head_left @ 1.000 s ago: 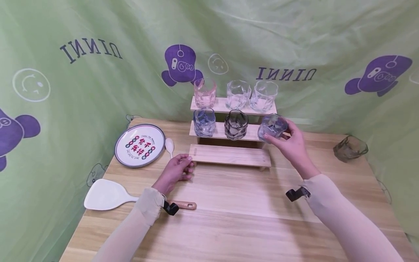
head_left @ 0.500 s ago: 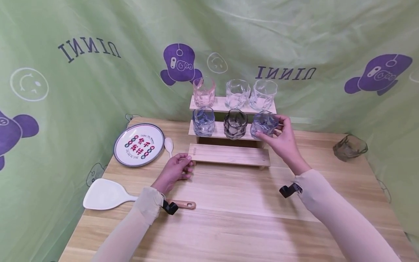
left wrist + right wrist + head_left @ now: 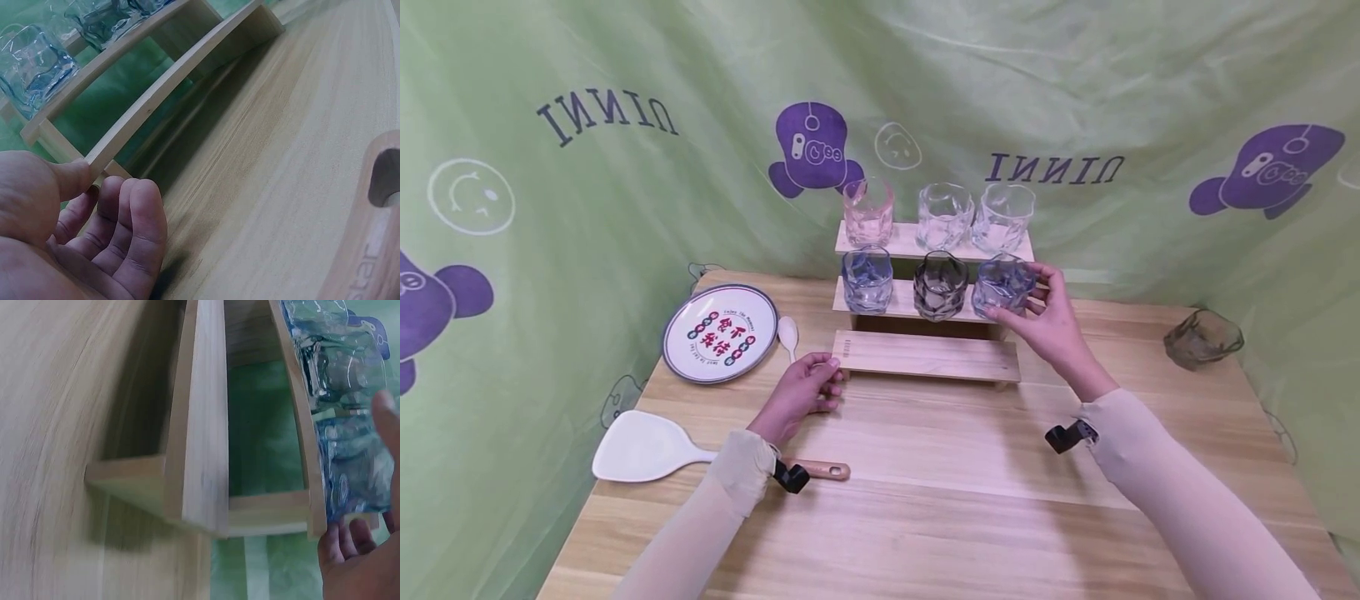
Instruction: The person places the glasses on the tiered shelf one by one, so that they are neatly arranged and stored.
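A three-tier wooden shelf rack [image 3: 925, 356] stands on the table. My right hand [image 3: 1051, 327] holds a bluish faceted glass [image 3: 1002, 282] at the right end of the middle tier, thumb in front and fingers at its right side. In the right wrist view this glass [image 3: 353, 465] sits upright at the shelf's end. Left of it stand a dark grey glass [image 3: 941, 287] and a blue glass [image 3: 868, 282]. On the top tier are a pink glass [image 3: 869, 215] and two clear ones. With thumb and finger, my left hand [image 3: 801, 392] pinches the bottom tier's left corner [image 3: 103, 153].
A smoky glass [image 3: 1202, 340] lies tilted near the table's right edge. To the left are a round plate [image 3: 721, 333], a small white spoon [image 3: 787, 335] and a white spatula [image 3: 647, 447] with a wooden handle, partly under my left forearm. Green printed fabric [image 3: 700, 192] hangs behind.
My right hand has moved left with the bluish glass, from just off the middle tier's right end onto it beside the dark grey glass. My left hand stays at the rack's corner.
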### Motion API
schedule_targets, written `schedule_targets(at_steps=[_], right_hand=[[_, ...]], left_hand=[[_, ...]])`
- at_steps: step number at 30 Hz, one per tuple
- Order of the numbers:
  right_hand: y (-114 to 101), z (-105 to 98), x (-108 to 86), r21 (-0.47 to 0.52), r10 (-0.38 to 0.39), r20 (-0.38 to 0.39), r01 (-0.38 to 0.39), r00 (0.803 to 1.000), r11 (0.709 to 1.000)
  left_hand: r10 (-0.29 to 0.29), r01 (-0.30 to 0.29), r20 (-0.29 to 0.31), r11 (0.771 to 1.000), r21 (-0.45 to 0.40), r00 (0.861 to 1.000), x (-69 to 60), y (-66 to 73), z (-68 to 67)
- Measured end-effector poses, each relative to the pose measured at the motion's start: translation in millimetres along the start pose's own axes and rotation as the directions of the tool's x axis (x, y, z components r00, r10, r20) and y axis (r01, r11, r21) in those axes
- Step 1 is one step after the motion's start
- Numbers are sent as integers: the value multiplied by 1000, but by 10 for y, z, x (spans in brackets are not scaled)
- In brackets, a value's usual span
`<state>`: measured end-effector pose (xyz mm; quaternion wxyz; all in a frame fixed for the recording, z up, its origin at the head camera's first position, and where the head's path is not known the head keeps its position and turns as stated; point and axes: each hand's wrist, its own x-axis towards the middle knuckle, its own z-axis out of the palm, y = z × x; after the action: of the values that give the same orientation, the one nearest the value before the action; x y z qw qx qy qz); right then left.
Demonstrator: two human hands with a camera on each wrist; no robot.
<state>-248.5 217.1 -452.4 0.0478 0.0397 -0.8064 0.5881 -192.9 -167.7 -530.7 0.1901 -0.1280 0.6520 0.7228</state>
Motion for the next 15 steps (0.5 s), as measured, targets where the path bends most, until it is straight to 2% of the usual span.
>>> schedule_targets(at_steps=[4,8,12,15], right_hand=[[59,-111,-3,72,-89,-7,89,996,993],[86,-290,33,114,-134,-76,142,988,983],[109,-606,97,9,-88,-163,90,983,996],[168,-926,126,-79,-29,-240,10,970,997]], left_hand=[[-3,3,6,1000,-3,1000,4,-6,0],[-5,5,3,1000,-2,1000,4,-1,-6],[-7,7,0,1000,0,1000,0,0,-8],[-6,6,2,1000,2,1000,5,-11,-6]])
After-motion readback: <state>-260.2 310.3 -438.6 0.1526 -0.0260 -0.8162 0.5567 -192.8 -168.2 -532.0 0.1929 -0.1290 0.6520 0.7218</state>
